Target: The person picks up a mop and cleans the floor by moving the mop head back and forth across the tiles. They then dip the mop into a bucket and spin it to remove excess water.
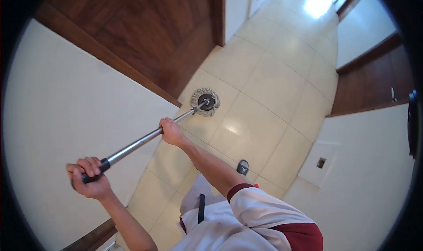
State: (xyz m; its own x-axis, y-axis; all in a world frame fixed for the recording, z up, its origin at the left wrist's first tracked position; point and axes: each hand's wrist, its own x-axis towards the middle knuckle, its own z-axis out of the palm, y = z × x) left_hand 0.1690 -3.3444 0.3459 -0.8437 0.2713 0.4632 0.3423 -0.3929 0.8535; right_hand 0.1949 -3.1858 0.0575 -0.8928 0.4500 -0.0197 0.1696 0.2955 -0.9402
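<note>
- Head view: a mop with a round head of greyish-white strings [213,110] and a silvery metal pole [136,145] slants from the person's left side towards the middle of the corridor.
- Left hand [94,185]: fingers wrapped around the black grip [104,164] at the pole's upper end.
- Right hand [172,133]: closed around the metal pole farther down, between the grip and the mop head, the arm reaching across in front of the body.
- Mop head: on the glossy cream floor tiles [260,114], strings fanned around a dark round disc [203,97], near the foot of the dark brown wooden door [145,35] on the left.
- White wall [75,97]: on the left, behind the pole and the left hand as seen here.
- Right side: another dark brown wooden door [374,86] with a silvery handle [393,94], and nearer, a pale wall plate with a small dark opening [321,163].
- Below the hands: a white shirt with dark red trim [260,209], a hanging black strap [201,208], and a dark grey shoe [243,167] on the tiles.
- Far end of the corridor: bright glare [319,3] on the floor.
</note>
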